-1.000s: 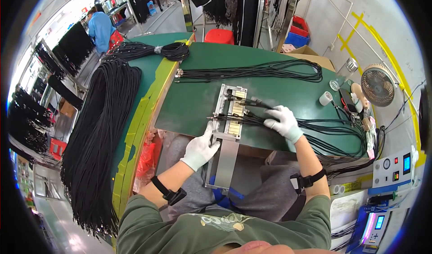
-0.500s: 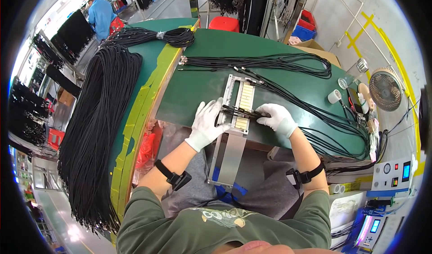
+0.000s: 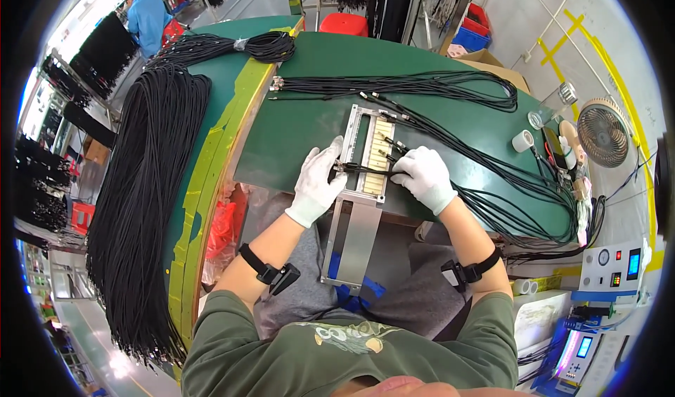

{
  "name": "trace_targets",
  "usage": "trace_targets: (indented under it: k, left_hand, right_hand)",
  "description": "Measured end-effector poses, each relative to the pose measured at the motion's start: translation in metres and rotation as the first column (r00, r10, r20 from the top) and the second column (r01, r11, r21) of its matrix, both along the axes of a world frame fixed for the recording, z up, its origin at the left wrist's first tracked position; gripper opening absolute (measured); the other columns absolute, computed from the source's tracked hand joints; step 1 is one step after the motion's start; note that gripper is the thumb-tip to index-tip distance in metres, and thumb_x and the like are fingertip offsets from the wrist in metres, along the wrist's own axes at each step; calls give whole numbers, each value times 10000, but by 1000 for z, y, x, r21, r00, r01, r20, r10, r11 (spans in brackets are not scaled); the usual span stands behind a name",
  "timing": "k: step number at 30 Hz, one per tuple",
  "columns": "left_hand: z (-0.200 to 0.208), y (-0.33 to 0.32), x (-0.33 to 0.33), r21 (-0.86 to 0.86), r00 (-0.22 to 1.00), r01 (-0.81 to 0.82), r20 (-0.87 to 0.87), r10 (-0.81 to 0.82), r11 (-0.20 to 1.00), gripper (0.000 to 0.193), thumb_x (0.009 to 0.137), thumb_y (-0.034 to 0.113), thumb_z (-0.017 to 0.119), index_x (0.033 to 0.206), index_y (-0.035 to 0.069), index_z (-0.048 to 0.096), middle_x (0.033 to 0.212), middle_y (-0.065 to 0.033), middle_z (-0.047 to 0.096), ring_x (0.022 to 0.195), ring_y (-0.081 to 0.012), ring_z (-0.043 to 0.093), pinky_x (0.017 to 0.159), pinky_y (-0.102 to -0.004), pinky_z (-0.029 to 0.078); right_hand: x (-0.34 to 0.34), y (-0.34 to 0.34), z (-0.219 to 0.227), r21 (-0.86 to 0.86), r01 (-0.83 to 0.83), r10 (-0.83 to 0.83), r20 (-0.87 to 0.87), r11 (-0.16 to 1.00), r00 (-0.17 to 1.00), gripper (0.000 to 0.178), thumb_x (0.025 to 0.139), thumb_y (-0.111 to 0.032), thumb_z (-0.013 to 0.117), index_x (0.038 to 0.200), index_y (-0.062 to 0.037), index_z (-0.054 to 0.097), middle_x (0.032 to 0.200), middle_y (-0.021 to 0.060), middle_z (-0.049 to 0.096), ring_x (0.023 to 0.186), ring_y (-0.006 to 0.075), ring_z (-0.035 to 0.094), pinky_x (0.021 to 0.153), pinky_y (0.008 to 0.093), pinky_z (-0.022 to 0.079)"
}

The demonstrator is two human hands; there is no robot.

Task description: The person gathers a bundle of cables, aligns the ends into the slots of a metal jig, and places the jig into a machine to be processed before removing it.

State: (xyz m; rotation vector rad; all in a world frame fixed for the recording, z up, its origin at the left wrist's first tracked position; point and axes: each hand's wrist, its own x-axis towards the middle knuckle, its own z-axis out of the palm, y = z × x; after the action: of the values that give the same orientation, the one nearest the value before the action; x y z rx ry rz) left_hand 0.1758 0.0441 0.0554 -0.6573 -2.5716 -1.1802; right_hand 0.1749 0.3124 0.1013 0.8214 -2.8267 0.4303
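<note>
My left hand, in a white glove, rests at the left side of a metal fixture. Its fingers are stretched out and its thumb stands apart, with the tips of black cables reaching into the gap between them. Across the fixture's row of cream slotted blocks run these cables. My right hand, gloved too, is closed around the cables just right of the blocks. A few other cable ends lie over the blocks above them; how they sit there is too small to tell.
More black cables trail right across the green table. A looped bundle lies at the back. Left, beyond a yellow-taped edge, hangs a thick cable pile. A fan and tape roll stand right.
The cables have slid down along the fixture's blocks, and their tips now reach my left hand. Some cable ends have come apart above. My view has shifted slightly.
</note>
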Motion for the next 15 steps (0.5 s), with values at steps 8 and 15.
trace_targets:
  k: [8,15]
  left_hand:
    - [0,-7,9,306,1000,-5,1,5,952,364,845,223,718,1161,48,674,1311,-145,629,1238,-366,562,1119,-475,368]
    - [4,-1,10,71,972,48,-233,-30,996,164,816,193,754,900,64,697,1250,-148,648,1252,-379,526,1070,-469,399]
  right_hand:
    - [7,21,0,-162,62,-52,68,985,996,129,800,-219,727,819,-92,735,814,70,673,854,290,613,771,394,488]
    - [6,32,-11,-215,-144,142,-26,966,989,166,802,-290,710,835,-130,739,802,61,669,809,304,609,741,419,487]
